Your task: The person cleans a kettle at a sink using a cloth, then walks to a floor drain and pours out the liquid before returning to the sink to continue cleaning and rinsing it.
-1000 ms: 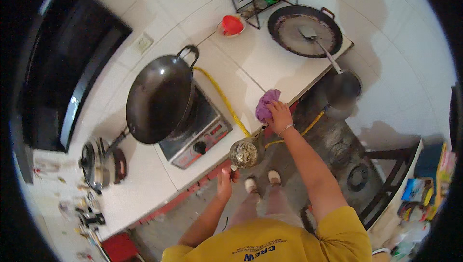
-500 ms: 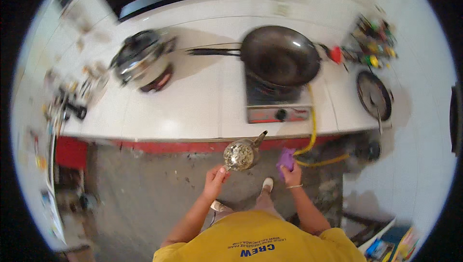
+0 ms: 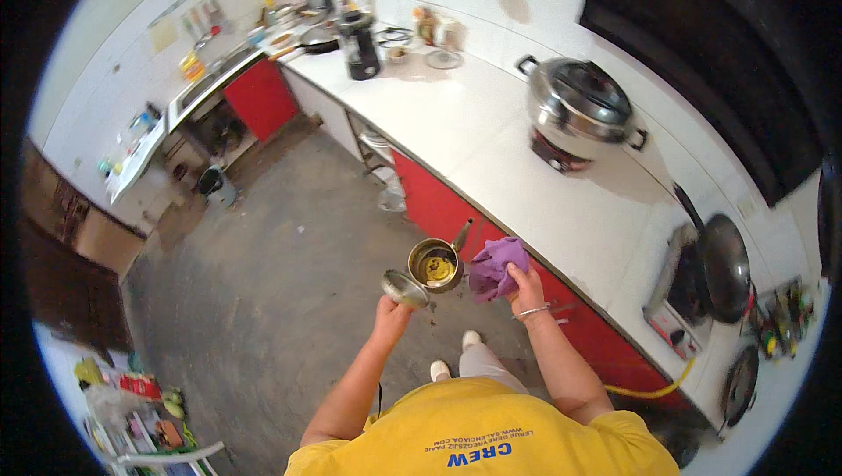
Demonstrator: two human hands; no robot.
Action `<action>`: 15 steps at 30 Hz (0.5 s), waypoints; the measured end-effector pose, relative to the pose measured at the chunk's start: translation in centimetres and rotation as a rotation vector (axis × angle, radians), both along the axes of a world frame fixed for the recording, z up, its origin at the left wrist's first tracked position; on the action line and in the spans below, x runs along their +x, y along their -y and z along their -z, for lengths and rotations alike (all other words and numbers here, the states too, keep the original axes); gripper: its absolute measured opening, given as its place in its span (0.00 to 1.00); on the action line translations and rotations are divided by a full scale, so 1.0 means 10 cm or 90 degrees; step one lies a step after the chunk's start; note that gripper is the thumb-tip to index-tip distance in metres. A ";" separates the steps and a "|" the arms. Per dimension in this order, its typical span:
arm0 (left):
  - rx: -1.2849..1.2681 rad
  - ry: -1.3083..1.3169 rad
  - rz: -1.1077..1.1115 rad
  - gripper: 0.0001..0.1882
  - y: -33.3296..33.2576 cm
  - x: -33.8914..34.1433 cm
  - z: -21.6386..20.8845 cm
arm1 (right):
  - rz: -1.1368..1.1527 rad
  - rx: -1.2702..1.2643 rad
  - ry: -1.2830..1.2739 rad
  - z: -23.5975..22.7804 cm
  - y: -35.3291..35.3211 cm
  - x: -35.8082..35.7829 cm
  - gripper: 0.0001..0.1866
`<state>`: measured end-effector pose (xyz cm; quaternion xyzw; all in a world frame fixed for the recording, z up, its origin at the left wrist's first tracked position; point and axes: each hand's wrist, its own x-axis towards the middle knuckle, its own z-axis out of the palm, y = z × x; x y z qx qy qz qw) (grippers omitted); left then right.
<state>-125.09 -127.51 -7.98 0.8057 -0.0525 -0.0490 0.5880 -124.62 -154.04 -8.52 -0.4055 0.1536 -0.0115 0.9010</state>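
My left hand (image 3: 391, 318) is closed at the near side of a small metal spouted pot (image 3: 450, 280), held up in front of me over the floor. Its round lid (image 3: 404, 288) is tipped back beside my fingers, so the yellowish inside of the pot shows. The pot's spout points away to the right; the handle is hidden by the lid and fingers. In my right hand (image 3: 527, 290) is a bunched purple cloth (image 3: 496, 269), just right of the pot and apart from it.
A long white counter (image 3: 491, 138) with red doors runs along my right. On it stand a lidded steel pot (image 3: 581, 99), a black blender (image 3: 358, 48) and a gas stove (image 3: 677, 287) with a wok (image 3: 726, 267). A bucket (image 3: 217, 187) stands far left, a cluttered rack (image 3: 145, 415) near left.
The view has turned left along the counter. The small pot's lid, which lay over its top, is now open toward my left hand. The purple cloth has come up closer to the pot.
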 end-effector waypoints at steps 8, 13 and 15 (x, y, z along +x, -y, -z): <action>0.288 0.210 -0.119 0.14 -0.99 0.89 0.33 | -0.098 -0.035 -0.005 0.22 -0.67 1.53 0.18; 0.243 0.088 -0.194 0.15 -1.51 1.54 0.20 | -0.095 -0.013 0.001 0.60 -1.10 2.68 0.18; 0.377 0.085 -0.202 0.16 -1.75 1.78 0.18 | -0.112 -0.050 -0.033 0.51 -1.36 3.14 0.18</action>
